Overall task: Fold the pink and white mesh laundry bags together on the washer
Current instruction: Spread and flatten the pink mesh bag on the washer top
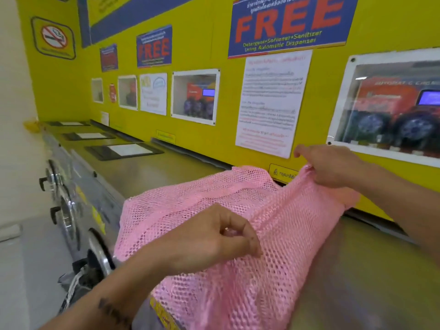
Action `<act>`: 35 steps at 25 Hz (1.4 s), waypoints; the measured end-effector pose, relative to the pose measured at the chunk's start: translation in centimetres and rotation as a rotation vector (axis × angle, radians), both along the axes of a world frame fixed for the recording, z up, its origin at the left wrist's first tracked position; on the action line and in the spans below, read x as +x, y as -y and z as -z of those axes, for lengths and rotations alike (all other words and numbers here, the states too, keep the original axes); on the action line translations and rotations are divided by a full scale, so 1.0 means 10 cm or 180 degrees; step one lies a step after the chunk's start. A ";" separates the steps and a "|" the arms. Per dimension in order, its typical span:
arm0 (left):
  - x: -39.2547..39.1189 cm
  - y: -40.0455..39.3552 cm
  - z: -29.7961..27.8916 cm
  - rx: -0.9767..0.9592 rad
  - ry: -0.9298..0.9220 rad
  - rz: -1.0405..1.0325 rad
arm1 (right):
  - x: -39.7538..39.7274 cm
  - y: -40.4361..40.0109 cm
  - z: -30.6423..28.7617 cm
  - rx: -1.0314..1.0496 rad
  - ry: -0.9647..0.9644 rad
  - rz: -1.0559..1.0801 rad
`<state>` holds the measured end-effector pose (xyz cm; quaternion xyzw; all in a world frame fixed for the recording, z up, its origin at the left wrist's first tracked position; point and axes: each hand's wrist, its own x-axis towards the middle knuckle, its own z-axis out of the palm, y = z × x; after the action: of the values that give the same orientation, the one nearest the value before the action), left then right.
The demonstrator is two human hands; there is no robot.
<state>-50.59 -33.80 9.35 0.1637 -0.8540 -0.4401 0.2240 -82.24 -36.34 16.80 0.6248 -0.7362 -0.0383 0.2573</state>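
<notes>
A pink mesh laundry bag (pixel 273 234) lies spread over the steel top of the washer (pixel 369 270), its near end hanging toward me. My left hand (pixel 214 239) pinches the bag's mesh near its middle. My right hand (pixel 331 167) grips the bag's far right corner and holds it raised near the yellow wall, index finger sticking out. No white mesh bag shows in this view.
The yellow wall (pixel 202 139) with posters and dispenser windows runs along the back of the washer tops. A row of front-loading washers (pixel 71 210) stretches away to the left. Black-framed lids (pixel 123 151) sit on the farther tops. Something dark hangs from the nearest washer door (pixel 83 275).
</notes>
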 end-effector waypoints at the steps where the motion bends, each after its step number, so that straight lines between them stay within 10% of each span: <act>1: 0.10 0.16 -0.04 -0.0069 0.0085 -0.0057 | 0.09 0.18 -0.06 0.0016 -0.0070 -0.0003; 7: 0.62 1.52 -0.24 -0.0370 0.0662 -0.1122 | 0.66 1.50 -0.15 -0.0147 -0.0330 -0.0016; 10: 0.48 1.88 -0.13 -0.1742 0.1225 -0.2299 | 1.12 1.88 0.10 -0.0307 -0.0198 0.0004; 18: -0.22 1.93 0.61 -0.1589 0.2270 -0.1029 | 0.87 1.53 0.67 0.1095 0.1101 0.0903; 29: -0.27 1.94 0.41 -0.1519 0.2448 -0.1012 | 0.35 0.84 0.67 0.0521 0.1909 0.0820; 35: -0.72 1.08 -0.05 -0.1353 0.1024 -0.1431 | 0.14 -0.57 -0.05 0.0860 0.1361 0.0507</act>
<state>-57.80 -44.55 9.81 0.3647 -0.8935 -0.1607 0.2069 -80.85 -30.67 17.28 0.5875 -0.8088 -0.0236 0.0062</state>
